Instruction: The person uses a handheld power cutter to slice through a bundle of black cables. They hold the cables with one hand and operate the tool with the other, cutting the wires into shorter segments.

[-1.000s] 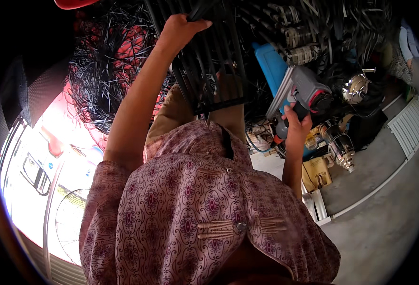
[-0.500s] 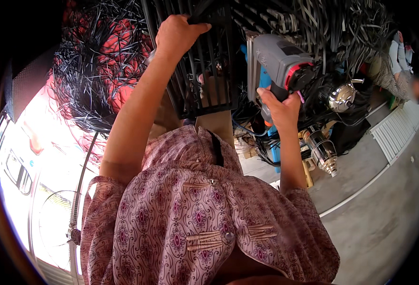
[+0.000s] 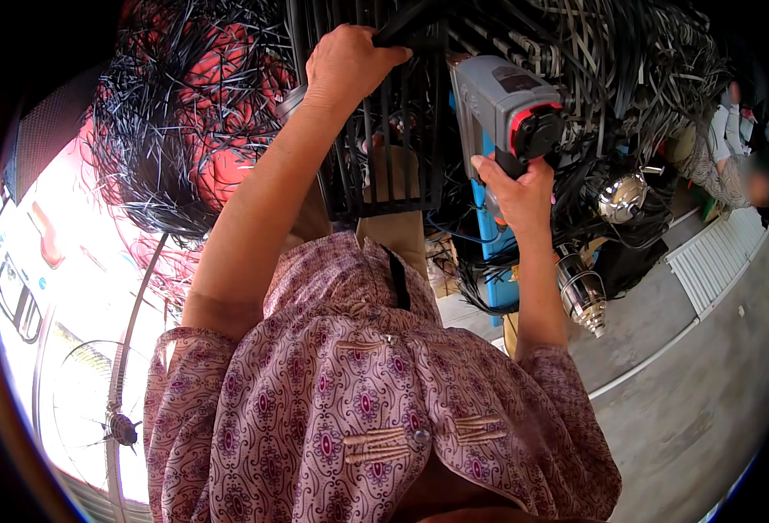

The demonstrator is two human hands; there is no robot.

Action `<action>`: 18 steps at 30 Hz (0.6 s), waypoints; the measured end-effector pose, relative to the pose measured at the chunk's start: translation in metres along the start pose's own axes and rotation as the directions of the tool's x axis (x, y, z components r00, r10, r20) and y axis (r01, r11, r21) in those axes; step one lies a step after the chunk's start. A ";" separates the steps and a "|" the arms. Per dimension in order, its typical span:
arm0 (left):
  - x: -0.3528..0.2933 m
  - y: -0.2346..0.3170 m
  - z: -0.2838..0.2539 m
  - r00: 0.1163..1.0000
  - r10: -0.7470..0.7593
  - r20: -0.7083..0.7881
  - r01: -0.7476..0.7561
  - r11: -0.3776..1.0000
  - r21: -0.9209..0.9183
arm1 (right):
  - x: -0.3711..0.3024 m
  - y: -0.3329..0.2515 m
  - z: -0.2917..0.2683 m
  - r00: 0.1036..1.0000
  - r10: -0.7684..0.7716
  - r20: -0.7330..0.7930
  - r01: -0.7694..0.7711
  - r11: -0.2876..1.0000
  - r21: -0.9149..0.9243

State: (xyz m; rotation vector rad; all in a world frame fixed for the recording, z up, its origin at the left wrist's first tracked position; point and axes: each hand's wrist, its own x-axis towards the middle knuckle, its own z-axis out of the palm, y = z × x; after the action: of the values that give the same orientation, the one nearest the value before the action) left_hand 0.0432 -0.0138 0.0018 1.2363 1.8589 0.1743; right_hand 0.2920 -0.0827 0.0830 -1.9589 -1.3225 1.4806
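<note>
My right hand point(image 3: 517, 193) is wrapped round the handle of a nail gun point(image 3: 498, 91), a grey power tool with a red ring and a black end cap. Its nose points away from me, beside the right edge of a black slatted frame point(image 3: 389, 207). At the far end of that frame my left hand point(image 3: 350, 65) is closed on a black flat strip point(image 3: 411, 19), thumb stretched to the right along it. Where the strip ends is out of view.
Tangled black strips lie over red material point(image 3: 227, 174) at the left. More strips point(image 3: 637, 70) hang at the far right, near a shiny metal lid point(image 3: 622, 196) and a metal canister point(image 3: 581, 292). A fan point(image 3: 121, 427) stands at lower left; another person point(image 3: 759, 179) is at the right.
My left hand, the strip and the frame have shifted slightly right in the picture. The nail gun has turned a little and sits slightly higher; both holds stay the same.
</note>
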 end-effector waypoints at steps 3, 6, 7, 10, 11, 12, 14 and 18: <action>0.002 -0.001 0.004 1.000 -0.014 -0.017 0.014 1.000 -0.013 | 0.003 0.003 0.002 1.000 -0.028 -0.004 0.028 0.999 -0.034; 0.002 0.000 0.005 0.999 0.006 -0.044 -0.006 1.000 0.001 | 0.006 0.007 0.002 1.000 -0.029 0.006 0.030 0.997 -0.065; 0.001 0.002 0.004 0.999 0.004 -0.038 -0.004 1.000 0.000 | 0.007 0.007 0.002 1.000 -0.022 0.015 0.023 0.997 -0.078; -0.003 0.006 0.000 1.000 -0.005 -0.027 0.005 1.000 -0.002 | 0.007 0.006 0.004 1.000 -0.004 0.012 0.004 0.999 -0.045; -0.003 0.006 -0.001 1.000 -0.009 -0.027 0.009 1.000 -0.003 | 0.007 0.007 0.005 1.000 -0.007 0.010 0.007 0.999 -0.038; -0.004 0.007 -0.001 1.000 -0.012 -0.027 0.012 1.000 -0.005 | 0.008 0.009 0.005 1.000 -0.011 0.007 0.011 0.999 -0.031; -0.003 0.006 0.001 0.999 -0.003 -0.035 0.002 1.000 -0.014 | 0.009 0.009 0.006 1.000 -0.017 -0.001 0.017 1.000 -0.019; -0.002 0.007 0.001 0.999 -0.008 -0.033 0.009 1.000 0.005 | 0.009 0.006 0.007 1.000 -0.002 0.000 0.002 1.000 -0.005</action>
State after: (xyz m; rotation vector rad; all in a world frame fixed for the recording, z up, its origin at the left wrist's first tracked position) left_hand 0.0490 -0.0122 0.0066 1.2355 1.8936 0.1866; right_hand 0.2889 -0.0802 0.0711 -1.9604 -1.3287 1.4773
